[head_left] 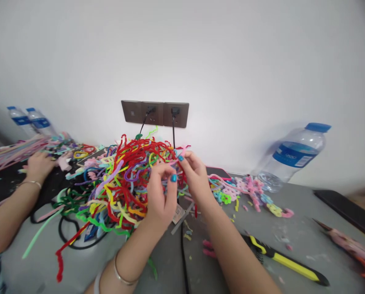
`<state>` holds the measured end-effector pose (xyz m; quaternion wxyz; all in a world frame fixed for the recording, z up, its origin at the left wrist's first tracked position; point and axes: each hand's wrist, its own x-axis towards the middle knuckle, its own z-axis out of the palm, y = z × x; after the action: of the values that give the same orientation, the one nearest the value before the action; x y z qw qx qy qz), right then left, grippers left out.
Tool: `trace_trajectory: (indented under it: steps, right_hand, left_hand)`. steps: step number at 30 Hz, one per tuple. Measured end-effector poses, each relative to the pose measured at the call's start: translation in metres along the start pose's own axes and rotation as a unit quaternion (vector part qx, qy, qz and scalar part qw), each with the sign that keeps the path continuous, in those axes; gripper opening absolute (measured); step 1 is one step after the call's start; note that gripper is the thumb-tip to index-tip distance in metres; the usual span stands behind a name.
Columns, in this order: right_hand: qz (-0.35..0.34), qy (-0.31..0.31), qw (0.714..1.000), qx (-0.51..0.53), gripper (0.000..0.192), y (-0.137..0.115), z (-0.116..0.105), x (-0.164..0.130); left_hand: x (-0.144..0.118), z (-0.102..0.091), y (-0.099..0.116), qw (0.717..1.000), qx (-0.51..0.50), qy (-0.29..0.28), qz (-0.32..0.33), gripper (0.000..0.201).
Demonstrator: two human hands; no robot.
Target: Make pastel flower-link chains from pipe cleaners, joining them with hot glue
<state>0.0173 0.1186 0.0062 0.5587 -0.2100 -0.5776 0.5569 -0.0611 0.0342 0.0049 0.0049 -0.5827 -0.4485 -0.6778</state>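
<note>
In front of me a thin pink pipe cleaner [183, 152] runs between my two hands, above a large tangled pile of pipe cleaners [130, 175] in red, yellow, green and purple. My right hand [197, 175] pinches it between thumb and forefinger. Curled fingers and thumb of my left hand [160, 192] close at its lower left end; the exact contact is partly hidden. Below my hands lie a small paper label [178, 214] and a flat grey strip [182, 219]. Right of my right hand are pink, white and green pipe-cleaner flower shapes [229, 192].
A water bottle [295, 155] leans against the wall at right. Yellow-black pliers [292, 263] and pointed pliers [348, 245] lie near the front right. A co-worker's hand [39, 165] rests at left, near two bottles [39, 122]. Cables [174, 130] hang from wall sockets [154, 113].
</note>
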Motion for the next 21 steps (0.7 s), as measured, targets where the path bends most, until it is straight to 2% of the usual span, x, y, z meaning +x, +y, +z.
trace_trajectory:
  steps: [4,6,8,11,14,16,18,21]
  right_hand:
    - [-0.016,0.085,0.996,-0.013,0.016,-0.011,-0.014,0.006]
    - [-0.015,0.099,0.994,-0.039,0.015,-0.021,-0.022,0.009]
    - [0.005,0.081,0.994,-0.069,0.014,-0.033,-0.029,0.01]
    - [0.065,-0.024,0.992,-0.103,0.013,-0.056,-0.04,0.008]
    - [0.123,-0.15,0.969,-0.15,0.008,-0.081,-0.053,-0.001]
    - [0.173,-0.232,0.934,-0.211,0.007,-0.095,-0.061,-0.008]
    - [0.242,-0.301,0.884,-0.262,0.009,-0.103,-0.068,-0.015]
    - [0.347,-0.363,0.81,-0.303,0.013,-0.102,-0.073,-0.018]
  left_hand:
    - [0.007,0.001,-0.007,0.998,-0.023,0.057,-0.033,0.009]
    - [0.008,0.002,-0.008,0.997,-0.021,0.06,-0.038,0.01]
    - [0.007,0.002,-0.008,0.998,-0.017,0.04,-0.039,0.013]
    - [0.006,0.001,-0.007,0.998,0.016,-0.035,-0.049,0.014]
    - [0.005,0.001,-0.004,0.987,0.101,-0.108,-0.066,0.016]
    - [0.006,0.001,-0.001,0.979,0.155,-0.118,-0.054,0.017]
    - [0.007,0.001,0.001,0.979,0.167,-0.109,-0.039,0.017]
    - [0.008,0.001,0.003,0.981,0.158,-0.108,-0.037,0.017]
